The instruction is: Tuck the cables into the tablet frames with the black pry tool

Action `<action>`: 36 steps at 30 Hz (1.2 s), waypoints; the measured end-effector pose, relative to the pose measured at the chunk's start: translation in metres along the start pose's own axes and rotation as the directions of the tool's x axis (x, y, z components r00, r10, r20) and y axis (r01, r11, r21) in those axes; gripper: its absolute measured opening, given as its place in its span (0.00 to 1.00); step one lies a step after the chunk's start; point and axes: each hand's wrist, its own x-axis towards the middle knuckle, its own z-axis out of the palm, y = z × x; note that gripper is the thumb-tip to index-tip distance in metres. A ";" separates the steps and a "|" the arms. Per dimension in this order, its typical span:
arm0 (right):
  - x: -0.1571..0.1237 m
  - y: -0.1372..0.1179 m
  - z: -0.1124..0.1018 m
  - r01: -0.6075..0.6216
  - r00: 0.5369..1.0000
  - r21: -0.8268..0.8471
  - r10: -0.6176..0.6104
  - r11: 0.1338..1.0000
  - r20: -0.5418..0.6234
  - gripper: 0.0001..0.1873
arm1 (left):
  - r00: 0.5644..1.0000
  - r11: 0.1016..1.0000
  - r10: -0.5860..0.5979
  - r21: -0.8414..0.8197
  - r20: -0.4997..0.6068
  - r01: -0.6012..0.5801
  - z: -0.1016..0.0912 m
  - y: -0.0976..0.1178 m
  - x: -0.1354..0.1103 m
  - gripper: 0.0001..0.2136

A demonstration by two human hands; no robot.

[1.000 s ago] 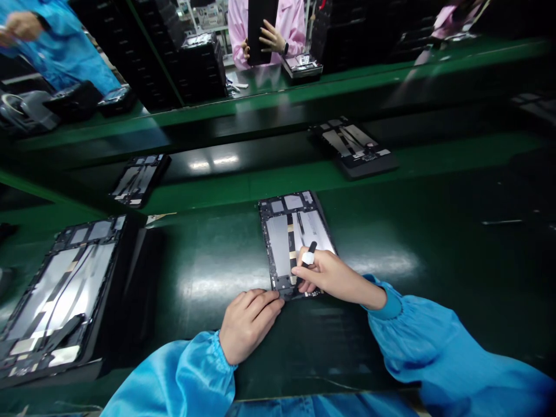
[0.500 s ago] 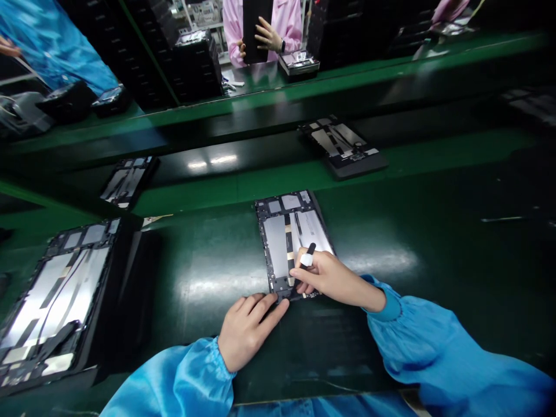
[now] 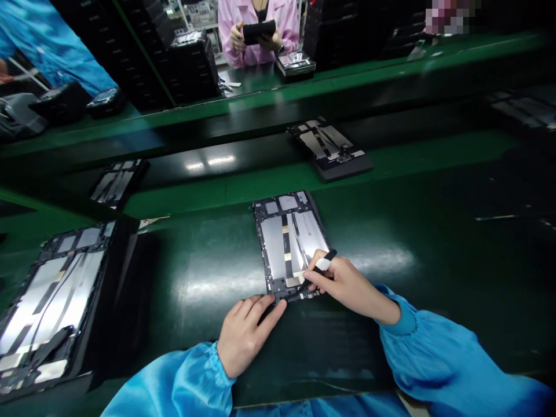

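Note:
An opened tablet (image 3: 289, 243) lies back-up on the dark green table, its silver battery and flat cables showing. My right hand (image 3: 345, 284) is closed in a pinch on a thin black tool with a white band (image 3: 321, 265), whose tip rests on the tablet's lower right part. My left hand (image 3: 247, 333) lies on the table with fingers loosely curled; its fingertips touch the tablet's near left corner and it holds nothing.
A stack of opened tablets (image 3: 47, 301) sits at my left. Two more opened tablets (image 3: 330, 147) (image 3: 115, 182) ride on the belt beyond. Across the line a person in pink (image 3: 256, 29) holds a dark device; black trays (image 3: 191, 63) stand nearby.
My right hand has shifted slightly right and lowered the tool from upright to slanted. The tablets on the belt have drifted left. The person in pink has turned their device from upright to flat.

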 end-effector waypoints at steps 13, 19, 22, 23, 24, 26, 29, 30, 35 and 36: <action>0.000 0.003 0.001 -0.016 1.000 0.025 0.016 1.000 -0.015 0.10 | 1.000 0.999 -0.024 0.033 0.011 0.023 0.006 0.000 0.001 0.18; 0.000 0.002 0.001 -0.005 1.000 0.011 0.006 1.000 -0.012 0.10 | 0.999 0.998 -0.020 0.068 0.037 0.017 0.006 0.005 0.003 0.18; 0.001 0.004 0.001 -0.002 1.000 -0.007 0.002 1.000 -0.017 0.10 | 0.996 0.993 -0.055 0.109 0.064 0.048 0.007 0.012 0.010 0.19; 0.000 0.005 0.002 -0.005 1.000 -0.011 0.004 1.000 -0.021 0.10 | 0.995 0.991 -0.068 0.117 0.077 0.059 0.007 0.013 0.012 0.19; 0.000 0.006 0.002 -0.008 1.000 -0.009 0.008 1.000 -0.022 0.10 | 0.994 0.991 -0.075 0.115 0.084 0.065 0.007 0.014 0.013 0.20; 0.000 0.008 0.003 -0.001 1.000 0.010 0.001 1.000 -0.029 0.11 | 0.994 0.996 -0.070 0.063 0.084 0.065 0.007 0.011 0.012 0.19; 0.001 0.014 0.002 0.096 0.970 0.027 -0.088 0.995 -0.226 0.13 | 0.998 0.996 -0.037 -0.078 0.052 0.041 0.006 0.002 0.003 0.18; 0.002 0.017 0.002 0.136 0.932 0.023 -0.120 0.990 -0.341 0.13 | 0.999 0.993 -0.032 -0.112 0.042 0.037 0.005 0.000 0.000 0.18; 0.011 0.033 -0.003 0.159 0.816 0.144 -0.048 0.977 -0.576 0.14 | 0.993 0.958 -0.113 -0.267 -0.028 0.102 0.000 -0.008 -0.001 0.14; 0.013 0.035 -0.003 0.150 0.830 0.179 -0.025 0.972 -0.557 0.14 | 0.988 0.943 -0.148 -0.308 -0.051 0.125 -0.001 -0.008 0.001 0.12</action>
